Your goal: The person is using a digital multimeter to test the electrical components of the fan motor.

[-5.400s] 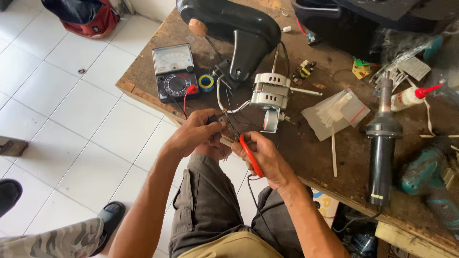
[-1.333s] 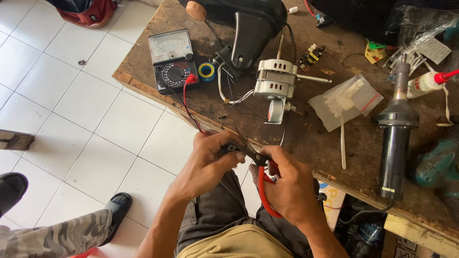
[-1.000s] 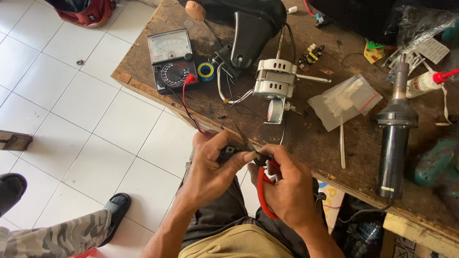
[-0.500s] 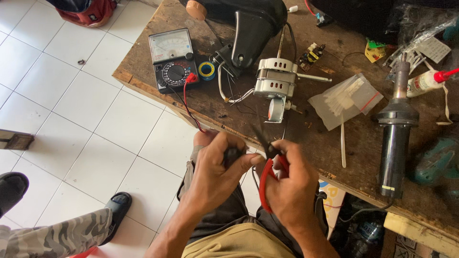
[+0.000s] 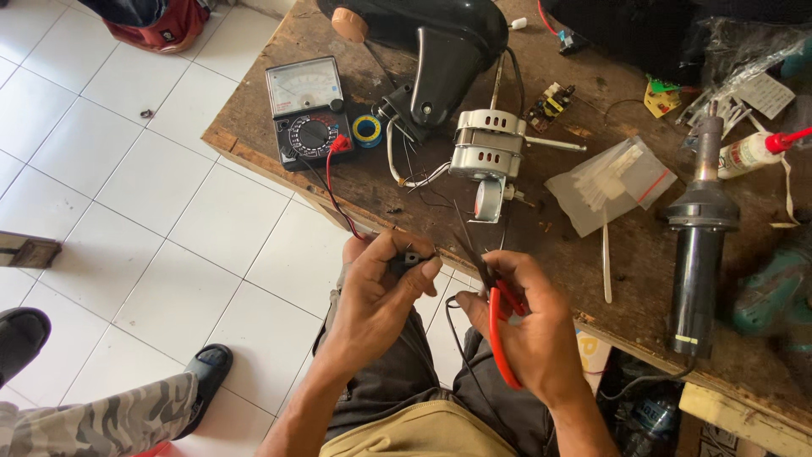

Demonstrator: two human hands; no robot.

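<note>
While both hands work just off the near edge of the table, the scene runs thus:

table (image 5: 355, 182): worn wood, carrying a multimeter (image 5: 306, 110), a small motor (image 5: 488, 152) and a black heat gun (image 5: 700, 245).

left hand (image 5: 381, 292): grip pressed together, pinching a small black part (image 5: 412, 256) between thumb and fingertips.

right hand (image 5: 529, 338): grip curled around red-handled cutters (image 5: 501, 326); whether the blades are spread I cannot tell.

cutters' long axis: handles low toward the lap, dark tips pointing up and left, toward the table.

black part: up and left of the cutter tips, just beside them, off the table edge, nearer the left hand; its own axis is too small to tell.

wire (image 5: 461, 338): thin, dark, hanging below the hands.
</note>
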